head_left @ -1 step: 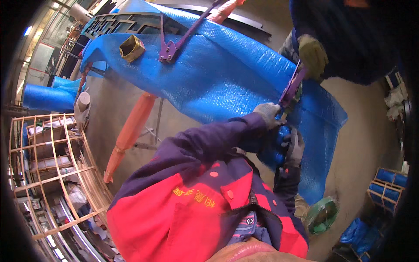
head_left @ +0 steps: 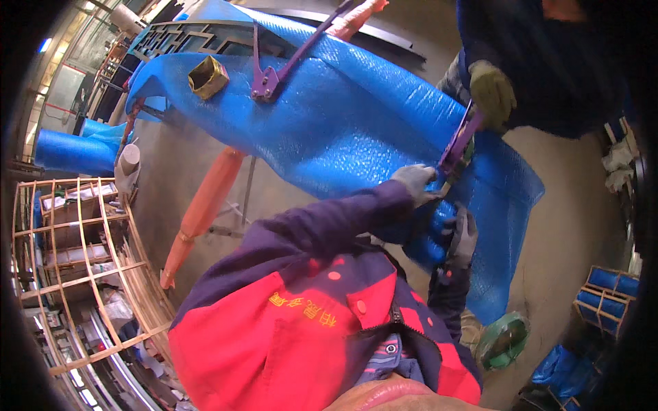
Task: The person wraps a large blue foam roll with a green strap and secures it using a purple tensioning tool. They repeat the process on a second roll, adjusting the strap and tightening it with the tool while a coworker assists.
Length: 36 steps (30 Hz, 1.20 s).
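Observation:
Blue bubble wrap [head_left: 329, 137] covers a long, flat load with a dark lattice panel [head_left: 199, 40] showing at its far left end. My left hand [head_left: 415, 183], in a pale grey glove, has its fingers pinched together beside the tip of a purple strapping tool [head_left: 458, 147]; what they grip is too small to make out. Just below, my gloved right hand [head_left: 464, 236] is closed on a bunched fold of the wrap at the near edge. A co-worker's hand in a yellowish glove [head_left: 492, 92] is at the tool's upper end.
Another purple strapping tool [head_left: 266, 83] lies on the wrap beside an open yellow box [head_left: 208, 77]. An orange-wrapped piece [head_left: 209, 202] slants beneath. At left stand a wooden lattice crate [head_left: 86, 274] and a blue roll [head_left: 74, 152]. A green coil [head_left: 504, 340] sits at lower right.

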{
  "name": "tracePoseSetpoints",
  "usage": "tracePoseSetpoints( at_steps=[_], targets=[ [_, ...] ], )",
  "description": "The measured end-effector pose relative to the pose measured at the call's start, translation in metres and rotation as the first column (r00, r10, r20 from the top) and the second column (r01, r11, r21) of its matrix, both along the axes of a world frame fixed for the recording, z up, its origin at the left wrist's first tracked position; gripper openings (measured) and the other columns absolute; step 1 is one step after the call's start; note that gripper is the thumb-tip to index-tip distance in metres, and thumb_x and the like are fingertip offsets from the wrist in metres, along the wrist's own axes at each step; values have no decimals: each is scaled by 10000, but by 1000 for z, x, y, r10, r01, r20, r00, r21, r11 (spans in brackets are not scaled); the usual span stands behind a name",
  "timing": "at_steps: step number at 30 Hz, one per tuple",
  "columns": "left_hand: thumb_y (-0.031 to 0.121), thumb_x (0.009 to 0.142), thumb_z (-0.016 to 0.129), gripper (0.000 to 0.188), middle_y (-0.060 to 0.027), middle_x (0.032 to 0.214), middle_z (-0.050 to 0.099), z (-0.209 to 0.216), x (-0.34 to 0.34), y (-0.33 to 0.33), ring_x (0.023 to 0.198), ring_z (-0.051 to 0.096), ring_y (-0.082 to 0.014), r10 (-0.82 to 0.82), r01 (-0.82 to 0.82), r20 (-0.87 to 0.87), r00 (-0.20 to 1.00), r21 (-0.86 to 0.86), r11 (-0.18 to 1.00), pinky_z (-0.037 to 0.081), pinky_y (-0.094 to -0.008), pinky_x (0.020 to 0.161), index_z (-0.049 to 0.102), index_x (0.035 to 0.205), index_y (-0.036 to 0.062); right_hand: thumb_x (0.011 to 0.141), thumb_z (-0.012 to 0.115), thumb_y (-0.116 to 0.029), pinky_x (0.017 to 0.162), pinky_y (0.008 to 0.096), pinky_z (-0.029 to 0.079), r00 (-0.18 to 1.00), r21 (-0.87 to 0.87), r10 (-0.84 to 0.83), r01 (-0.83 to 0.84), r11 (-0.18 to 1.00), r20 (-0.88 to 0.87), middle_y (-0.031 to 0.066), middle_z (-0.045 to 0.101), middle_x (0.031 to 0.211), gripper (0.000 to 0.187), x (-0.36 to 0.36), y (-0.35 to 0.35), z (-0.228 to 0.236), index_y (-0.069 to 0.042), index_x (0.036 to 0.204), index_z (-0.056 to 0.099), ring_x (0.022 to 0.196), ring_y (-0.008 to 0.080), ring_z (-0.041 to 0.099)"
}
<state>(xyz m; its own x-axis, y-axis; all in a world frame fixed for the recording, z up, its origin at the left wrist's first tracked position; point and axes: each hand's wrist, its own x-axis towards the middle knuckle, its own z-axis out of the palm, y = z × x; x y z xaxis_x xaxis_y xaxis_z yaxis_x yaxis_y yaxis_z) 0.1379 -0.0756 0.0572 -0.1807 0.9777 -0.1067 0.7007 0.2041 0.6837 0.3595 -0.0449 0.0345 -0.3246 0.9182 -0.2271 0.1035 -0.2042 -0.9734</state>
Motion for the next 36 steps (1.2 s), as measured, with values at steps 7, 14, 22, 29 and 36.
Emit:
tracePoseSetpoints(
  at_steps=[7,14,22,29,36],
  targets=[
    [423,743,894,903,-257,1375,555,51,-223,-116,1243,564,-416,585,-332,-277,763,608,721,472,-466,1065,491,1432,1,1051,609,-299,554,239,480,987,-27,-64,61,998,-147,34,640,822,316,-45,-30,41,-56,1252,636,623,89,579],
    [719,671,808,1304,-232,1445,513,23,-353,-157,1291,540,-411,694,-735,-510,509,163,659,451,-516,1072,251,1597,-11,1047,622,-288,620,278,535,908,65,356,-350,934,-222,67,659,904,382,-233,-39,83,-24,1320,585,738,135,647],
    [625,686,828,1229,-284,1368,534,18,-389,-165,1261,556,-434,722,-692,-298,624,219,688,464,-478,1071,291,1549,-64,954,721,-460,739,333,566,830,-98,553,-557,824,-70,163,694,1114,616,-469,-47,54,25,1309,589,916,221,707],
    [568,735,840,920,-226,1179,613,31,-350,-203,1088,638,-408,570,-524,-262,779,228,821,540,-480,906,514,1375,-7,920,735,-528,831,360,562,823,234,353,-487,842,445,181,727,1082,672,-516,-59,32,61,1226,625,977,233,710],
    [446,758,884,804,-186,1137,660,23,-346,-230,1026,681,-336,408,-366,-55,911,349,863,570,-421,861,540,1330,-2,885,815,-379,843,357,563,882,216,361,-433,875,305,158,728,1099,539,-483,-66,23,24,1192,631,986,230,713]
  ],
)
